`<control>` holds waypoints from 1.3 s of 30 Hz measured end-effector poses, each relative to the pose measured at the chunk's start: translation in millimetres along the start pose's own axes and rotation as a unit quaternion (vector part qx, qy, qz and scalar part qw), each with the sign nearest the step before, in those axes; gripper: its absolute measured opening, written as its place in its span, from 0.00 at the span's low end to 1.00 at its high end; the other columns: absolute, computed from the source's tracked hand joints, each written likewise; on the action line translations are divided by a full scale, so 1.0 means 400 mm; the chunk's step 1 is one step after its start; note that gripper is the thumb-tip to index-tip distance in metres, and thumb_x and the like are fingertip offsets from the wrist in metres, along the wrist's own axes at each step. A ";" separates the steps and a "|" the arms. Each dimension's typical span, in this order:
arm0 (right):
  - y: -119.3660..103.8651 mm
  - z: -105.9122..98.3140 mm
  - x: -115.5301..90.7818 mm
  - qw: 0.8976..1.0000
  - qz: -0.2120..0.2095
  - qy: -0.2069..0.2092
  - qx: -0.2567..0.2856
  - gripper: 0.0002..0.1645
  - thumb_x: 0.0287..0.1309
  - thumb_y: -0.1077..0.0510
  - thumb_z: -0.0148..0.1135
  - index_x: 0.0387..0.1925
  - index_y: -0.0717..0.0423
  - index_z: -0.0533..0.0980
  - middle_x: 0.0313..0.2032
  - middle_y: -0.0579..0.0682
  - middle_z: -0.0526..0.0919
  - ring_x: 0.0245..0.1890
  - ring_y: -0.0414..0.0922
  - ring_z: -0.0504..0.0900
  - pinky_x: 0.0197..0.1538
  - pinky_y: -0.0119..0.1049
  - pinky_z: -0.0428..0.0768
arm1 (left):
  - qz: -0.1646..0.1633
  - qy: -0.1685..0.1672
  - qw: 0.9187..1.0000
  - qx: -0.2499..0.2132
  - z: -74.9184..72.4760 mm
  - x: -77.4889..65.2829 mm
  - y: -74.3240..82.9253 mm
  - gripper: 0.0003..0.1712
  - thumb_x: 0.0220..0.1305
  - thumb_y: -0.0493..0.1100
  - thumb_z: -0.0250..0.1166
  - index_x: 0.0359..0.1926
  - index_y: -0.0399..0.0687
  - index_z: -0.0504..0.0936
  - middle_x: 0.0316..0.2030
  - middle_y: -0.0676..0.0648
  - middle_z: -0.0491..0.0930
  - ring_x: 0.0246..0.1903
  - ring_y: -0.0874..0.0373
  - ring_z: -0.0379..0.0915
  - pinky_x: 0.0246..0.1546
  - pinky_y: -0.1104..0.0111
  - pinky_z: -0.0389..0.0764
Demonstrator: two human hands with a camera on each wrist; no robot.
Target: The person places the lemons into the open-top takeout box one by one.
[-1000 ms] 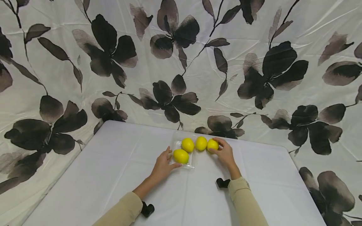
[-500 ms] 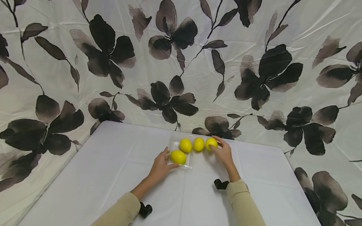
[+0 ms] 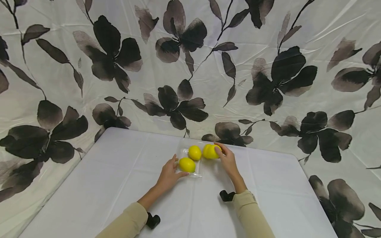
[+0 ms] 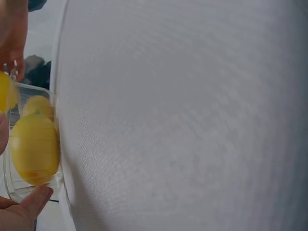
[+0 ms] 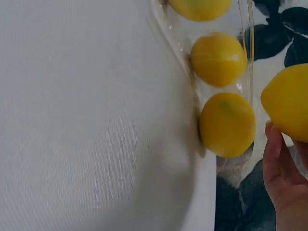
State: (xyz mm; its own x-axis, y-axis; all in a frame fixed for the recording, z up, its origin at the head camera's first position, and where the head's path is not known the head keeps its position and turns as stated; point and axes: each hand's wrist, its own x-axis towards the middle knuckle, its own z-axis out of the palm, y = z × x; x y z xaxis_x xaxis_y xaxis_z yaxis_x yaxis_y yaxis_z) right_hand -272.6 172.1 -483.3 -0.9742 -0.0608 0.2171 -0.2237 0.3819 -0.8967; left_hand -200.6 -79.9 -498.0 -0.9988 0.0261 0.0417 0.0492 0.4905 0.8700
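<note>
Two yellow lemons, a near one [image 3: 187, 164] and a far one [image 3: 194, 152], lie in a clear plastic container [image 3: 182, 147] near the table's back edge. My left hand [image 3: 167, 176] holds the container at its near left corner, thumb along the near end and fingers at the left side. Just right of the container, another lemon [image 5: 227, 125] rests on the table. My right hand [image 3: 230, 164] pinches a further lemon [image 5: 291, 102] between thumb and fingers. In the head view this held lemon overlaps the resting one; the right wrist view shows it apart from it.
A white cloth covers the table [image 3: 125, 178]. Close behind its back edge hangs a floral fabric backdrop [image 3: 220, 109]. A black device sits at each wrist, one at the left [image 3: 153, 220] and one at the right [image 3: 227, 196].
My right hand has moved left with its lemon, which now overlaps the resting lemon in the head view. The left hand and container stay in place; the head view has shifted slightly.
</note>
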 end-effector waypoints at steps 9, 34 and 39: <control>-0.009 0.052 -0.002 0.999 -0.047 -0.014 0.000 0.21 0.73 0.47 0.53 0.55 0.55 0.79 0.52 0.54 0.84 0.54 0.52 0.81 0.59 0.51 0.80 | -0.002 -0.003 1.000 0.001 0.001 -0.001 0.002 0.58 0.54 0.47 0.76 0.74 0.30 0.52 0.66 0.31 0.67 0.61 0.39 0.73 0.61 0.54 0.76; -0.031 0.107 -0.009 0.987 -0.140 -0.061 -0.058 0.26 0.56 0.53 0.72 0.56 0.55 0.80 0.50 0.55 0.84 0.49 0.50 0.82 0.55 0.48 0.84 | 0.010 0.003 1.000 0.004 -0.001 0.001 0.001 0.57 0.54 0.48 0.76 0.74 0.28 0.53 0.66 0.30 0.68 0.60 0.39 0.74 0.61 0.53 0.76; -0.028 0.118 -0.005 0.987 -0.143 -0.053 -0.055 0.25 0.55 0.53 0.73 0.54 0.55 0.80 0.49 0.53 0.84 0.49 0.49 0.83 0.56 0.46 0.83 | 0.013 0.002 1.000 -0.001 0.001 0.001 0.000 0.58 0.53 0.48 0.77 0.73 0.27 0.53 0.66 0.30 0.68 0.60 0.39 0.75 0.60 0.54 0.78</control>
State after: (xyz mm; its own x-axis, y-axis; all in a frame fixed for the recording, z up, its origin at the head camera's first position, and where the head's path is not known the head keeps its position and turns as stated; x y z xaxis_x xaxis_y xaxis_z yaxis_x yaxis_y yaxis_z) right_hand -269.5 124.5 -491.7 -0.8705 -0.2748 0.4084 -0.4912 0.4320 -0.7563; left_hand -201.1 -79.6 -498.3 -0.9971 0.0350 0.0674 0.0759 0.4883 0.8694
